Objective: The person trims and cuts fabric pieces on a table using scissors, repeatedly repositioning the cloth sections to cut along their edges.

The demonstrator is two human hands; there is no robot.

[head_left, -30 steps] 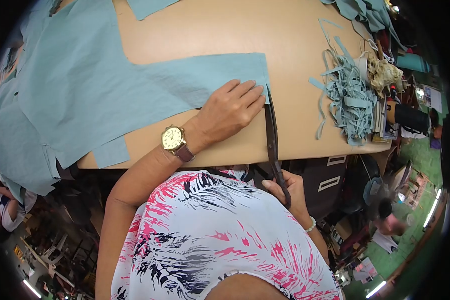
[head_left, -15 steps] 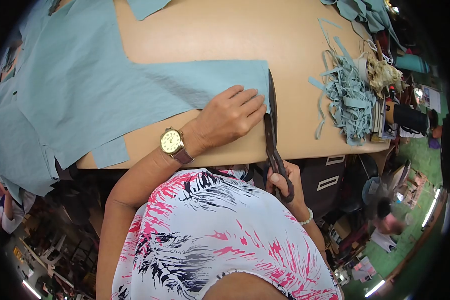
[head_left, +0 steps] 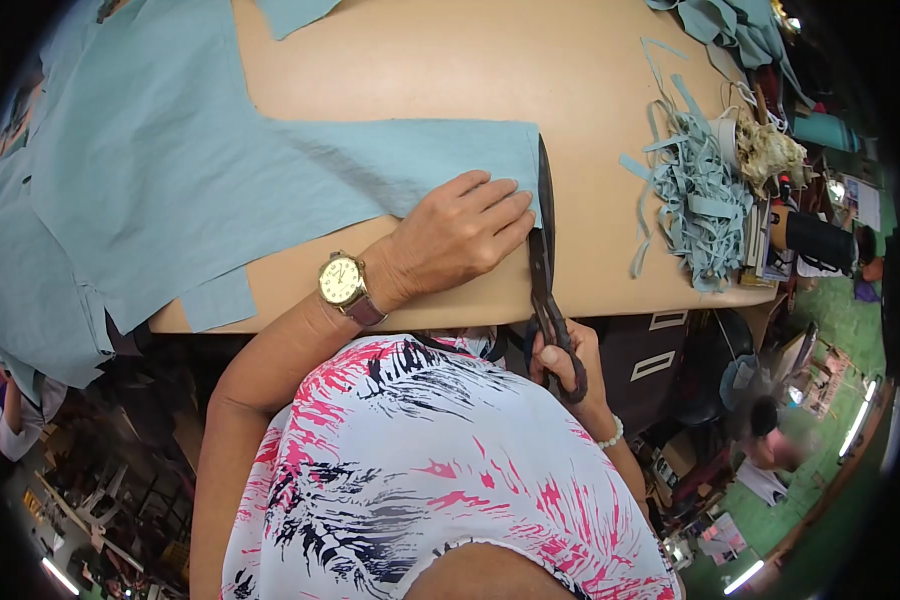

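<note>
A pale blue-green piece of fabric (head_left: 170, 190) spreads over the table, with a long strip reaching right. My left hand (head_left: 462, 232) lies on that strip near its right end, fingers resting on the cloth and a little apart. My right hand (head_left: 573, 365), below the table's front edge, grips the handles of dark scissors (head_left: 542, 275). The blades point away from me along the strip's right edge, one showing beyond the cloth and the lower part beside my left fingertips. How far the other blade goes beneath the fabric is hidden.
A heap of thin fabric strips (head_left: 705, 205) lies at the table's right side, with clutter next to it. More fabric pieces (head_left: 725, 30) are at the far right corner. A small cloth piece (head_left: 220, 300) overhangs the front edge. Dark drawers (head_left: 645, 350) stand below.
Almost nothing differs. The fabric's left part and its small overhanging piece appear shifted very slightly; both hands and the scissors keep nearly the same position.
</note>
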